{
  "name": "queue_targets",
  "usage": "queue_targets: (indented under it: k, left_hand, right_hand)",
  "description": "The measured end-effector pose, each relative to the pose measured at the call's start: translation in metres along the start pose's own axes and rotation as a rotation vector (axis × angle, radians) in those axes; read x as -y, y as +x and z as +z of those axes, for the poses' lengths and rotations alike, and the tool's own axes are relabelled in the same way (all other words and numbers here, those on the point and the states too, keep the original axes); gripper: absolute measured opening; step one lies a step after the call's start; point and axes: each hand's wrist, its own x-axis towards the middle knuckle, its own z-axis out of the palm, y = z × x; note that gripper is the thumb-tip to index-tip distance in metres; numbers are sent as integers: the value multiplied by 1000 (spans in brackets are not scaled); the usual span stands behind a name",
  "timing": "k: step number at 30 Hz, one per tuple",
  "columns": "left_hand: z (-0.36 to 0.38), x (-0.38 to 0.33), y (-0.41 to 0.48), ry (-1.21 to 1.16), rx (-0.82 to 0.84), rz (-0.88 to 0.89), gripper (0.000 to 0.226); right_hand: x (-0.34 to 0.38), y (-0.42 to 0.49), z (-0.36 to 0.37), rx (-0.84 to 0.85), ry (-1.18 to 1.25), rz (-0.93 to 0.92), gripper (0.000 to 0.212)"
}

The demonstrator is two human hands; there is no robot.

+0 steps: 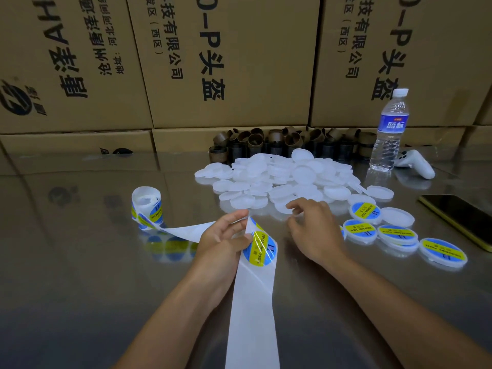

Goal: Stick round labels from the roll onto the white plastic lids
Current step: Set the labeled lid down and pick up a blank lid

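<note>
1. Pinching the backing strip (pixel 253 315) at its fold is the left hand (pixel 226 235), thumb and fingertips closed on the paper. The next label (pixel 259 247), blue and yellow, sits on the strip right against that thumb.
2. From the fold, one run of strip goes left to the roll (pixel 146 209), which stands on end on the table (pixel 80 262). The other run, bare paper, comes toward the camera and off the bottom edge, lying over the left forearm.
3. The right hand (pixel 311 225) is at the near edge of the pile of lids (pixel 279 177), fingers curled down over one lid. I can't tell whether it actually grips it, because the fingers hide the contact.
4. The pile is loose and overlapping, mid-table, beyond both hands.
5. The labelled lids (pixel 363 211) lie in a cluster just right of the right hand, some stacked. One plain lid (pixel 398 216) sits among them.
6. A phone (pixel 458 219) lies face up at the right edge, near the cluster but apart from it.
7. A water bottle (pixel 388 131) stands upright behind the pile on the right, with a white controller (pixel 415 163) lying just beside it.
8. Brown cardboard tubes (pixel 266 142) are bunched behind the pile, against the stacked cardboard boxes (pixel 226 62) that wall off the back.
</note>
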Motion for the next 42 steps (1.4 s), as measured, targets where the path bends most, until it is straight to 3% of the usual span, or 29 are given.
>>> queue_targets:
  k: [6,15,18,24,31,34,39,42]
  left_hand:
    - [-3,4,0,152,-60,24,37]
    - [-2,4,3,205,-96,102,27]
    - [-3,5,4,183,-91,101,26]
    - [-3,6,5,159,-89,108,25]
    - [-3,3,3,148,-99,125,23]
    - [-2,1,3,142,-115,142,19]
    - [-1,-6,1,40,-134,167,15]
    - [-1,-10,0,-45,-114,147,14]
  right_hand:
    - [-5,30,5,15,-414,86,38]
    - [-8,47,17,87,-584,112,59]
    - [-9,47,17,85,-576,104,54]
    - [-11,43,14,52,-513,-55,23]
    - [-10,37,6,62,-536,-152,20]
    - [-2,32,1,37,-420,-173,17]
    - [14,3,-13,9,467,-24,20]
    - [18,-13,-20,3,700,84,21]
